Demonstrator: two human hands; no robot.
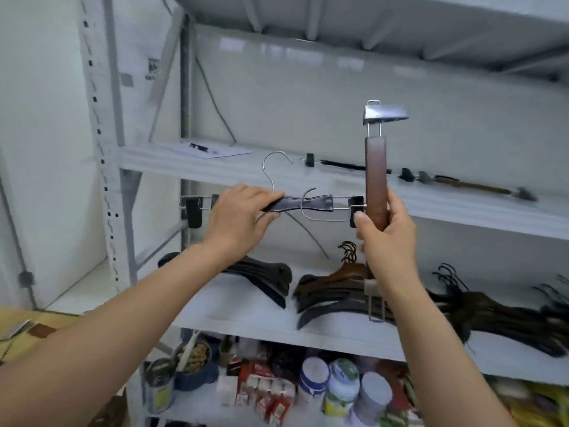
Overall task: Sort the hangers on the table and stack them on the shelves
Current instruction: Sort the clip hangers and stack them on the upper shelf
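Observation:
My left hand (238, 220) grips a black clip hanger (311, 204) by its bar and holds it level in front of the upper shelf (462, 208). Its wire hook sticks up above my fingers. My right hand (385, 238) holds a brown wooden clip hanger (375, 180) upright, with a metal clip at its top and another below my wrist. On the upper shelf lie a black clip hanger (348, 165) and a brown one (474, 188). The middle shelf (234, 309) carries piles of black hangers (264, 277), brown hangers (335, 288) and more dark hangers (505, 312).
A paper sheet with a pen (204, 148) lies at the left of the upper shelf. The bottom shelf holds cans (160, 386), tubs (341, 383) and small packets (264, 389). A perforated shelf upright (101, 155) stands at the left. A yellow table edge (27, 325) shows at the lower left.

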